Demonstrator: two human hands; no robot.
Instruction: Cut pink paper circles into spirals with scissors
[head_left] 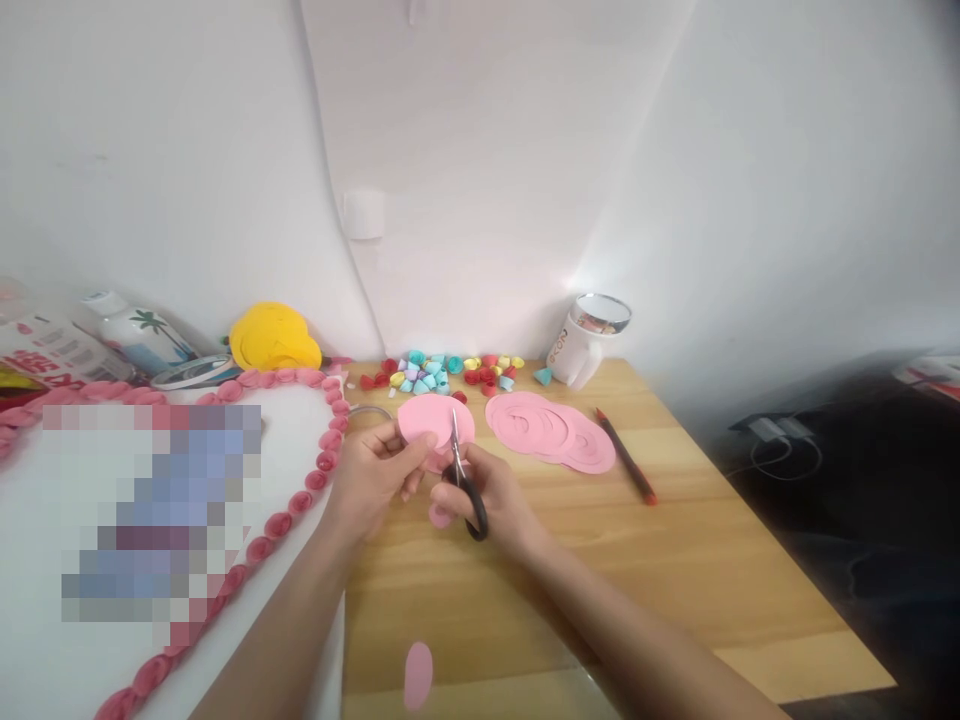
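My left hand (373, 478) pinches a rounded sheet of pink paper (424, 418) between thumb and fingers, holding it above the wooden table. In my right hand (495, 495) is a pair of scissors (474, 505) with black handles. Its metal blades lie across the right side of the paper and point away from me. A small pink scrap (440, 516) shows just under the scissors. To the right, overlapping pink paper discs (551, 428) with spiral lines lie on the table. An oval pink piece (418, 675) rests near the front.
Left stands a white heart-shaped board (289, 450) edged with pink paper rosettes. Small coloured paper rolls (427, 375) lie at the back beside a white mug (581, 345). A dark pen (626, 457) lies right of the discs. Yellow paper (275, 337) and a bottle (142, 330) are behind the board.
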